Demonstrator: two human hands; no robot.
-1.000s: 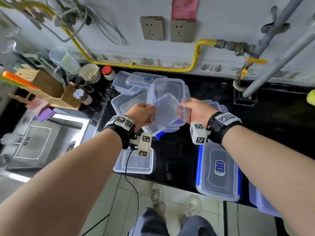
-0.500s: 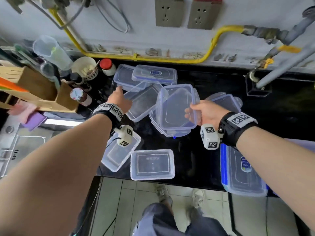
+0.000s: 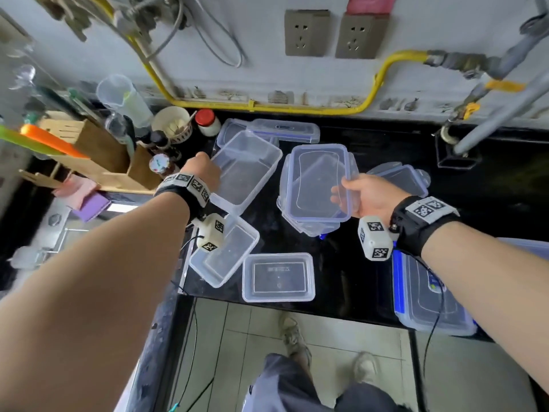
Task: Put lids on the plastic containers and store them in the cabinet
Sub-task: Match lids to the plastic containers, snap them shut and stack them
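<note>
Head view: my left hand grips the near-left rim of an open clear container, tilted, its long axis slanting from near-left to far-right. On the black bench a small tub lies crosswise, its embossed writing too faint to read. My right hand pinches a clear lid, long axis pointing away from me, over stacked containers.
</note>
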